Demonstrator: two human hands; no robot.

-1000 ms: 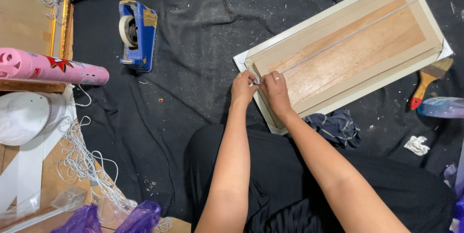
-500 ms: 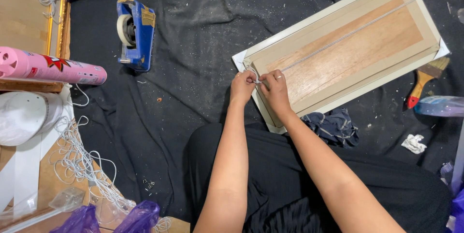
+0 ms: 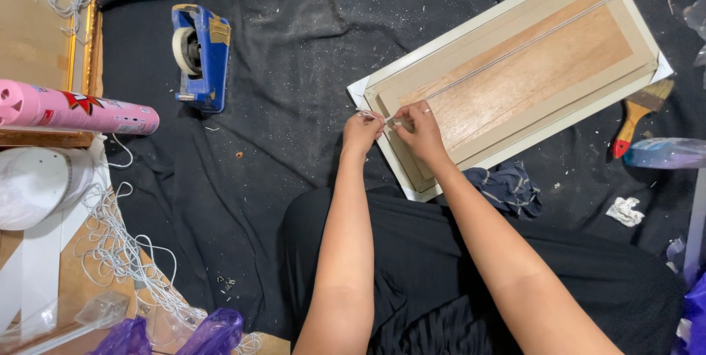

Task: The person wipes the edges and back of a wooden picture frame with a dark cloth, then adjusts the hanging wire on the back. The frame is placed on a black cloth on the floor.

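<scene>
A picture frame [image 3: 471,167] lies face down on the black cloth, its wooden back board [image 3: 544,68] up, with a thin pale cord [image 3: 515,50] stretched along the board. My left hand [image 3: 362,132] and my right hand [image 3: 418,128] meet at the frame's near left corner. Both pinch the end of the cord between fingertips, almost touching each other. My forearms reach up from the bottom of the view over my black-clothed lap.
A blue tape dispenser [image 3: 198,57] lies at upper left on the black cloth [image 3: 294,46]. A pink can [image 3: 73,108], white cord loops [image 3: 118,252] and a gold-edged frame [image 3: 44,38] sit at left. A paintbrush [image 3: 638,116], dark rag [image 3: 507,187] and crumpled paper [image 3: 625,211] lie at right.
My hands have stayed at the frame's corner, with the fingers shifting slightly on the cord end. The view has drifted a little.
</scene>
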